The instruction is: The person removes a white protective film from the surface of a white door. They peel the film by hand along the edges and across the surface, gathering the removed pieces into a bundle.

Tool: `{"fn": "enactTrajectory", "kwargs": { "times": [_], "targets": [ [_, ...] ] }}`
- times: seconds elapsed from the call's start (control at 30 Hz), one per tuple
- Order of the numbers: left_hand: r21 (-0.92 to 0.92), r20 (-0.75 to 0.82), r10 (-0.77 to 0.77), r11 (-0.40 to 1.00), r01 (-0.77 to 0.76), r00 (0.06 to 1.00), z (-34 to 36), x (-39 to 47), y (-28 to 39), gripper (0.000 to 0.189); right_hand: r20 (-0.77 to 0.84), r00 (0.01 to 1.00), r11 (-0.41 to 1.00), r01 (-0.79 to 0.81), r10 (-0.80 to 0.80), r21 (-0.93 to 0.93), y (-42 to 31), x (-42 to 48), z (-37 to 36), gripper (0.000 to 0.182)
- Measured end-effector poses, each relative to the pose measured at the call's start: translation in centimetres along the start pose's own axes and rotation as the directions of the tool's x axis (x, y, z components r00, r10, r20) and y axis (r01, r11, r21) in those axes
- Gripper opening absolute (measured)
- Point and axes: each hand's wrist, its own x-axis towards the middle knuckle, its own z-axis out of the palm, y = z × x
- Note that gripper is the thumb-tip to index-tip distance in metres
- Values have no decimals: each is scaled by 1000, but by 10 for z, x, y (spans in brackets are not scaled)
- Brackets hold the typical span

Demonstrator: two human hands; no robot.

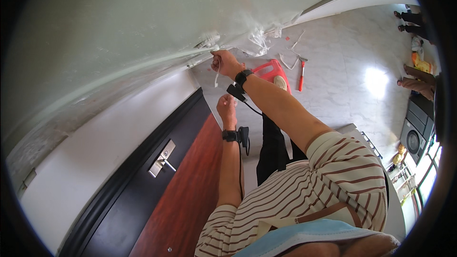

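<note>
My right hand is raised to the lower edge of a large pale panel covered in clear plastic film. Its fingers pinch a narrow white strip, whose loose end hangs below them. Crumpled film dangles from the panel's edge, beyond that hand. My left hand is lower and nearer my body, apart from the panel, with curled fingers. Something pale shows at its fingertips, but whether it is held is unclear. Both wrists wear black straps with small cabled devices.
One shoe rests on a red plastic stool. A red-handled scraper and white strip scraps lie on the tiled floor. At left is a dark and red-brown door with a metal handle. Other people's legs and a washing machine are at right.
</note>
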Motion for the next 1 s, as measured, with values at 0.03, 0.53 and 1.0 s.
{"fn": "enactTrajectory", "kwargs": {
  "times": [0.03,0.53,1.0],
  "targets": [
    [-5,27,-9,1000,9,1000,-3,-2,-4,15,35,999,998,-7,5,58,2,-3,3,13],
    [-169,-40,-100,981,91,994,-28,-22,-35,14,-17,989,989,147,-148,-9,16,4,3,14],
    [156,-60,257,957,-245,965,-16,50,31,19,204,868,353,384,-452,-853,-4,5,-23,26]
  ]
}}
